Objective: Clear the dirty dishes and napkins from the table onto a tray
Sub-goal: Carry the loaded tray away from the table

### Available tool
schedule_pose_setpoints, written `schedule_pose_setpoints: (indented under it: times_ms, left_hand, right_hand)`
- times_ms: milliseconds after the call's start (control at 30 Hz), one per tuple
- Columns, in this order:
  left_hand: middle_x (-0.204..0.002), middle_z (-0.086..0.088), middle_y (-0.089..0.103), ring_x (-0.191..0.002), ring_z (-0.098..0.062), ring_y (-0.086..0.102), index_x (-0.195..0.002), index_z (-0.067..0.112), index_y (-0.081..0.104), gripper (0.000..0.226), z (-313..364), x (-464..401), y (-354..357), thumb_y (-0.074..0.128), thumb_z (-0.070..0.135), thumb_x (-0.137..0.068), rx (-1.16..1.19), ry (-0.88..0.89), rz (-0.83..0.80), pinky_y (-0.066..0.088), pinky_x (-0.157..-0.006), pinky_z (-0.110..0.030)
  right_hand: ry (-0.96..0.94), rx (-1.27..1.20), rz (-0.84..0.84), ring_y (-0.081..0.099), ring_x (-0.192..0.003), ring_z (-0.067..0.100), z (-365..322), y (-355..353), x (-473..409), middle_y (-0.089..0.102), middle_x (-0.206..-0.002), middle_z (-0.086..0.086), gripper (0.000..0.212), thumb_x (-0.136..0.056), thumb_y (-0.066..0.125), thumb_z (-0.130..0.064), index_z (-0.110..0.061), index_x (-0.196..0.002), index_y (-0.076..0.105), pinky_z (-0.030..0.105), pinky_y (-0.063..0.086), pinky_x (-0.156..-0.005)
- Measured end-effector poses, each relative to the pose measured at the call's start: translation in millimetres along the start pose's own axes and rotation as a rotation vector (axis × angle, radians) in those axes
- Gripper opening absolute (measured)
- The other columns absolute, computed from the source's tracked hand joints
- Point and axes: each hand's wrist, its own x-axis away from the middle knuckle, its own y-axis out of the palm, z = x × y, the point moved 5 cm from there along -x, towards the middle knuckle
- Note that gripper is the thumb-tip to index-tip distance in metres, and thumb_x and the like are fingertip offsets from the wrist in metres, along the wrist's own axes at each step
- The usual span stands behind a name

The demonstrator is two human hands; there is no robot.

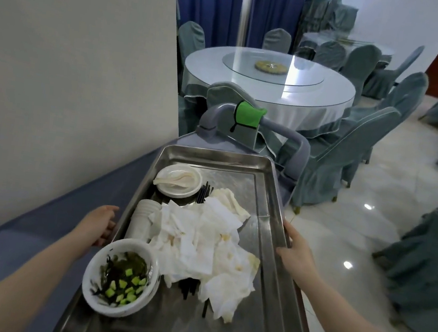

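Note:
A steel tray (269, 197) sits low in the middle of the view, over a grey cart. On it lie a white bowl (120, 272) with seaweed and green cubes, stacked white cups (142, 218), a small white plate (178, 180) holding a spoon, crumpled napkins (207, 245) and black chopsticks (204, 193). My left hand (101, 224) grips the tray's left rim. My right hand (294, 249) grips its right rim.
The grey cart (298, 148) has a handle with a green cloth (247, 113) draped over it. A wall stands close on the left. Ahead is a round table (332, 97) with a glass turntable, ringed by covered chairs (333, 153). Glossy floor lies to the right.

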Motion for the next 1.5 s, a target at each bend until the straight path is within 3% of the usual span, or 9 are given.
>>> schedule_pose_setpoints:
  times_ms: [333, 500, 600, 733, 867, 1000, 1167, 1300, 1500]
  left_hand:
    - [-0.067, -0.006, 0.042, -0.048, -0.016, 0.031, -0.135, 0.019, 0.047, 0.046, -0.8, -12.4, 0.8, 0.031, 0.012, -0.093, -0.046, -0.047, -0.011, 0.026, -0.034, -0.016]
    - [-0.064, -0.003, 0.038, -0.048, -0.015, 0.028, -0.137, 0.018, 0.044, 0.052, -3.2, -1.7, 5.8, 0.031, 0.005, -0.088, -0.098, -0.064, -0.031, 0.024, -0.039, -0.018]
    - [-0.068, -0.005, 0.042, -0.051, -0.016, 0.031, -0.139, 0.015, 0.043, 0.05, -5.0, 6.4, 4.4, 0.03, 0.004, -0.091, -0.06, -0.063, -0.017, 0.029, -0.036, -0.017]
    - [-0.098, -0.011, 0.059, -0.083, -0.025, 0.056, -0.138, 0.013, 0.045, 0.041, -1.8, 31.5, 0.1, 0.033, 0.011, -0.099, 0.038, -0.078, 0.004, 0.043, -0.064, -0.032]
    - [-0.125, -0.016, 0.056, -0.115, -0.027, 0.054, -0.14, 0.014, 0.044, 0.044, 10.4, 59.0, -4.6, 0.045, 0.007, -0.097, -0.015, -0.046, -0.023, 0.045, -0.086, -0.033]
    - [-0.122, -0.01, 0.059, -0.113, -0.021, 0.053, -0.132, 0.017, 0.053, 0.038, 36.4, 100.4, -5.7, 0.053, 0.01, -0.095, -0.082, 0.142, 0.068, 0.044, -0.092, -0.032]
    - [-0.12, 0.001, 0.064, -0.116, -0.019, 0.056, -0.122, 0.026, 0.056, 0.039, 58.6, 181.9, 41.5, 0.048, 0.003, -0.092, -0.098, 0.271, 0.165, 0.04, -0.105, -0.043]
    - [-0.114, 0.003, 0.068, -0.112, -0.014, 0.058, -0.119, 0.024, 0.058, 0.037, 50.6, 232.5, 89.6, 0.047, -0.001, -0.093, 0.037, 0.255, 0.208, 0.044, -0.1, -0.034]
    - [-0.11, 0.007, 0.068, -0.106, -0.006, 0.06, -0.115, 0.026, 0.059, 0.035, 17.1, 270.8, 138.5, 0.046, 0.0, -0.095, 0.13, 0.162, 0.208, 0.046, -0.091, -0.024]
  right_hand:
    - [-0.017, 0.024, -0.009, 0.06, -0.107, 0.021, 1.0, 8.3, -12.2, 0.057, -0.127, -0.006, 0.072, -0.084, 0.06, -0.007, -0.038, -0.144, 0.035, 0.046, 0.054, -0.088]
    - [-0.03, 0.124, -0.072, 0.058, -0.098, 0.008, 8.5, 8.2, -15.8, 0.053, -0.133, -0.009, 0.074, -0.085, 0.058, -0.013, -0.041, -0.145, 0.025, 0.025, 0.052, -0.074]
    - [-0.048, 0.188, -0.117, 0.059, -0.105, 0.013, 12.3, 6.7, -19.4, 0.053, -0.135, -0.008, 0.074, -0.087, 0.056, -0.017, -0.042, -0.147, 0.021, 0.029, 0.052, -0.081]
    - [-0.099, 0.261, -0.172, 0.06, -0.107, 0.016, 15.6, 0.8, -30.5, 0.054, -0.135, -0.003, 0.066, -0.093, 0.055, -0.025, -0.035, -0.148, 0.021, 0.03, 0.052, -0.082]
    - [-0.142, 0.315, -0.207, 0.065, -0.09, 0.012, 15.0, -12.9, -44.4, 0.066, -0.115, -0.001, 0.05, -0.095, 0.051, -0.036, -0.033, -0.142, 0.035, 0.026, 0.051, -0.07]
    - [-0.378, 0.538, -0.212, 0.061, -0.078, 0.012, 3.9, -27.9, -59.5, 0.068, -0.09, -0.004, 0.038, -0.095, 0.05, -0.029, -0.031, -0.133, 0.052, 0.029, 0.049, -0.068]
    - [-0.838, 0.863, -0.417, 0.038, -0.131, 0.016, -12.6, -37.8, -76.8, 0.043, -0.142, -0.008, 0.041, -0.092, 0.058, -0.029, -0.036, -0.132, 0.055, 0.031, 0.036, -0.105]
    - [-1.106, 1.035, -0.666, 0.013, -0.146, 0.012, -16.2, -29.0, -88.8, 0.029, -0.153, -0.016, 0.041, -0.096, 0.051, -0.036, -0.038, -0.137, 0.048, 0.035, 0.017, -0.118]
    - [-1.34, 0.967, -0.714, 0.044, -0.126, 0.014, -29.2, -17.1, -84.3, 0.058, -0.124, -0.009, 0.025, -0.094, 0.054, -0.034, -0.026, -0.116, 0.062, 0.034, 0.025, -0.111]
